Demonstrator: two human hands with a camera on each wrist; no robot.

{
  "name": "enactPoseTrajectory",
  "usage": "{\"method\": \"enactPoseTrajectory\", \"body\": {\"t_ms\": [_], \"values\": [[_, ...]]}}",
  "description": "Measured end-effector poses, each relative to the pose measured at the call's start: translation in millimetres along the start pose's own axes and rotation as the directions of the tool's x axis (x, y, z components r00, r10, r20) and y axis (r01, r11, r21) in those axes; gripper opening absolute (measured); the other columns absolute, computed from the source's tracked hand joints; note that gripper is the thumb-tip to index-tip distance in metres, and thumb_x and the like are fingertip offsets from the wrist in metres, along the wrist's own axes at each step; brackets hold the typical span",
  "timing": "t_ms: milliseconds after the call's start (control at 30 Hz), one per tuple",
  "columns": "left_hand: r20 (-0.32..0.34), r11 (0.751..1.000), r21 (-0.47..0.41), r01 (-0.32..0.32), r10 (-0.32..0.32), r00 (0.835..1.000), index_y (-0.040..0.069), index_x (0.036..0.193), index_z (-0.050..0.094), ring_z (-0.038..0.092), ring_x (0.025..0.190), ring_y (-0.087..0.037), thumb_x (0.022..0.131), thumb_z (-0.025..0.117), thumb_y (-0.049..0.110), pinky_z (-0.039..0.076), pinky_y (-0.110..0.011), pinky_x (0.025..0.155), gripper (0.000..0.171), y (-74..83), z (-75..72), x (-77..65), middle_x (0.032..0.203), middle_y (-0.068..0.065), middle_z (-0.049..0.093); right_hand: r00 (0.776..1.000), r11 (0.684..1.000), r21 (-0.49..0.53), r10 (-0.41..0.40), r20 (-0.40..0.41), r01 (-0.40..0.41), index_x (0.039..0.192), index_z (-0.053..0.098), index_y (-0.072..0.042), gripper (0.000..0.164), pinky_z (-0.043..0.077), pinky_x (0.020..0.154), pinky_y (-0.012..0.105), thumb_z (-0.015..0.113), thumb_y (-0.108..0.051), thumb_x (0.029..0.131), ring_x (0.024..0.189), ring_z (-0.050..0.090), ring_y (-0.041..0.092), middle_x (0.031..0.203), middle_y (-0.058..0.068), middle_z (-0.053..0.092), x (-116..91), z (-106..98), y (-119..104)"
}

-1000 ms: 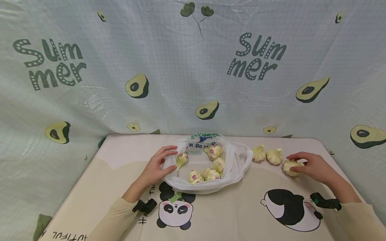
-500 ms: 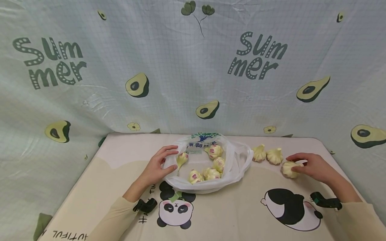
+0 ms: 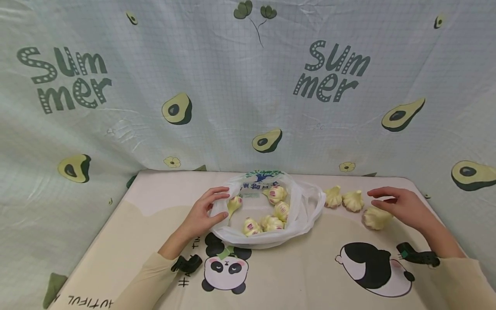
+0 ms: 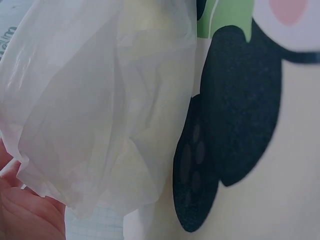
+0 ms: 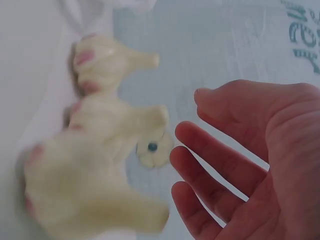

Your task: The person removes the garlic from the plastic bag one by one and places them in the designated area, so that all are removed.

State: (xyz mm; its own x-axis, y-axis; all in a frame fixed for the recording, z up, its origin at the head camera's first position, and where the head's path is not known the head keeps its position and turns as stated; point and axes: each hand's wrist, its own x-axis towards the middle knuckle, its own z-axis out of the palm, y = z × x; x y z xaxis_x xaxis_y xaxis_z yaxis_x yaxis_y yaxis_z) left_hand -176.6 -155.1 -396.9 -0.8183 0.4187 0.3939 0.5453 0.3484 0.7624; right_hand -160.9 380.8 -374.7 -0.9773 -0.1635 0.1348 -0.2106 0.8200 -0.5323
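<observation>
A white plastic bag stands with its mouth spread on the table, and several garlic bulbs lie inside. My left hand rests against the bag's left side, thumb and fingers spread wide apart; in the left wrist view part of that hand shows beside the thin plastic. To the right of the bag, three garlic bulbs sit in a slanting row: a far bulb, a middle bulb and a near bulb. Just above the near bulb, my right hand holds nothing, its fingers apart from the garlic.
A pale cloth with a panda print and a black-and-white animal print covers the table. Behind the table's back edge hangs a curtain with avocado prints. The bag's handle loop reaches close to the far bulb.
My right hand has let go of the near garlic bulb and risen slightly off it. That bulb now stands by itself in the row. The left hand and the bag have stayed put.
</observation>
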Motion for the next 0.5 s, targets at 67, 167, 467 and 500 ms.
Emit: {"method": "enactPoseTrajectory", "body": {"t_ms": [67,167,467,500], "values": [[0.0,1.0,0.004,0.003,-0.003,1.0,-0.008,0.121,0.064,0.046,0.13,-0.041,0.082,0.074,-0.007,0.047,-0.042,0.088,0.04,-0.7,0.2,0.1,0.139,-0.025,0.05,1.0,1.0,0.007,-0.012,-0.01,0.012,0.119,0.068,0.001,0.03,0.047,0.074,0.015,0.069,-0.017,0.095,0.102,0.062,0.037,0.118,0.023,0.066,3.6,2.1,-8.5],[0.0,1.0,0.007,0.008,-0.008,1.0,-0.008,0.121,0.064,0.046,0.13,-0.041,0.082,0.074,-0.007,0.046,-0.041,0.088,0.04,-6.8,2.0,0.3,0.139,-0.025,0.05,0.999,0.999,0.013,-0.039,-0.02,0.039,0.118,0.068,0.001,0.029,0.046,0.075,0.014,0.069,-0.014,0.094,0.102,0.062,0.037,0.116,0.021,0.067,9.4,6.0,-21.3],[-0.014,1.0,-0.001,-0.001,0.001,1.0,0.002,0.124,0.066,0.044,0.133,-0.034,0.082,0.078,0.0,0.045,-0.039,0.091,0.044,-46.3,10.2,-1.4,0.143,-0.014,0.05,0.996,0.994,0.072,-0.086,-0.015,0.087,0.118,0.069,-0.002,0.025,0.046,0.078,0.016,0.067,-0.014,0.095,0.102,0.064,0.035,0.116,0.018,0.068,31.1,21.7,-54.1],[-0.013,1.0,-0.004,-0.007,0.007,1.0,0.003,0.124,0.066,0.045,0.133,-0.033,0.082,0.078,0.001,0.045,-0.038,0.091,0.043,-47.2,10.2,-1.5,0.143,-0.012,0.05,0.996,0.992,0.084,-0.094,-0.011,0.094,0.118,0.069,-0.002,0.026,0.047,0.079,0.016,0.067,-0.014,0.095,0.102,0.064,0.034,0.115,0.018,0.068,34.1,24.5,-57.0]]}}
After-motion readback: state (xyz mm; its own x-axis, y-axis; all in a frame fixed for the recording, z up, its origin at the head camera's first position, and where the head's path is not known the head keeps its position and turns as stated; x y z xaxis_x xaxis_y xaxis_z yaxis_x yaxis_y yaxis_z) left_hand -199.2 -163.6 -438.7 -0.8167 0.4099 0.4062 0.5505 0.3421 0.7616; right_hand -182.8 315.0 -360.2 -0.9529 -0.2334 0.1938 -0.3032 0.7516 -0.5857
